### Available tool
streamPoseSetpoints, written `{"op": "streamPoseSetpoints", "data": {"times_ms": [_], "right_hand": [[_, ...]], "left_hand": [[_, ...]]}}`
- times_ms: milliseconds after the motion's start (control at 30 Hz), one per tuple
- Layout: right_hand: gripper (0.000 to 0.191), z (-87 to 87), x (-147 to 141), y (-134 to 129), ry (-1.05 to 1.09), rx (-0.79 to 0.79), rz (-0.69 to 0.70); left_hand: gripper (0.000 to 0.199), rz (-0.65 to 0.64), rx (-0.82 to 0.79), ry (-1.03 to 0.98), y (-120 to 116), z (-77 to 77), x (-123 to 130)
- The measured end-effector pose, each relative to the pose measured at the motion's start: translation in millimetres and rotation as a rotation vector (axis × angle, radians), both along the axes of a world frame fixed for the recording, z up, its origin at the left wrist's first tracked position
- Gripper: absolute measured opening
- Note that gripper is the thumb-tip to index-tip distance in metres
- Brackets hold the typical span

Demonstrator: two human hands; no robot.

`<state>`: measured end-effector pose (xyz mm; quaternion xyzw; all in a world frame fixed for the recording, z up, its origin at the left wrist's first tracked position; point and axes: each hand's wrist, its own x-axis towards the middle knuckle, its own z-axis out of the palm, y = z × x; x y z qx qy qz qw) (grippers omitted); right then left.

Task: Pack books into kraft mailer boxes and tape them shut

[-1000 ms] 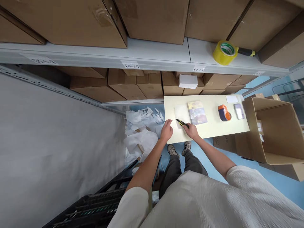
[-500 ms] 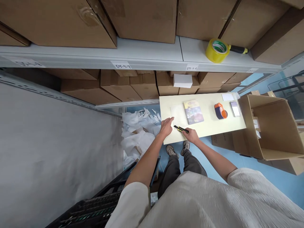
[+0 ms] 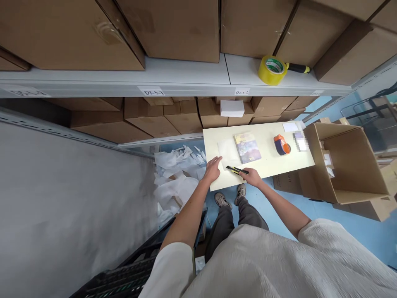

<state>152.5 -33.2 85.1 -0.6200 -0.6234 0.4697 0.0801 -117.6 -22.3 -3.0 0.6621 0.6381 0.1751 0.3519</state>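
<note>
My right hand (image 3: 252,177) grips a black and yellow utility knife (image 3: 237,170) over the front part of the cream tabletop (image 3: 269,167). The knife's tip points left, toward my left hand (image 3: 213,169). That hand lies flat at the table's left end, its fingers stretched out on the edge of a thin whitish sheet (image 3: 226,150). Beyond the knife lies a book with a yellow and purple cover (image 3: 248,148), beside the sheet. Whether the blade touches the sheet I cannot tell.
An orange and dark purple tape dispenser (image 3: 281,145) and a white paper (image 3: 290,127) sit farther right. An open carton (image 3: 356,165) stands past the table's right end. White scraps (image 3: 176,178) pile up at left. Yellow tape (image 3: 272,71) rests on the shelf (image 3: 186,74) above.
The view has shifted slightly, so the shelf and table appear a little farther left. My hands keep nearly the same places, the left flat on the sheet and the right on the utility knife.
</note>
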Motion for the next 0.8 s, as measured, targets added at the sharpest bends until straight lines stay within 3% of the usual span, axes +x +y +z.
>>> {"op": "streamPoseSetpoints", "data": {"times_ms": [200, 467, 633, 800], "right_hand": [[0.046, 28.7, 24, 23, 0.171, 0.031, -0.186], [0.031, 56.1, 37, 46, 0.303, 0.058, -0.299], [0.038, 74.2, 48, 63, 0.419, 0.048, -0.336], [0.051, 102.1, 77, 103, 0.450, 0.220, -0.382]], "left_hand": [[0.083, 0.020, 0.011, -0.005, 0, 2.1, 5], [0.074, 0.064, 0.032, 0.021, 2, -3.1, 9], [0.076, 0.063, 0.008, 0.051, 1, -7.3, 8], [0.070, 0.089, -0.014, 0.109, 5, -9.7, 7]]}}
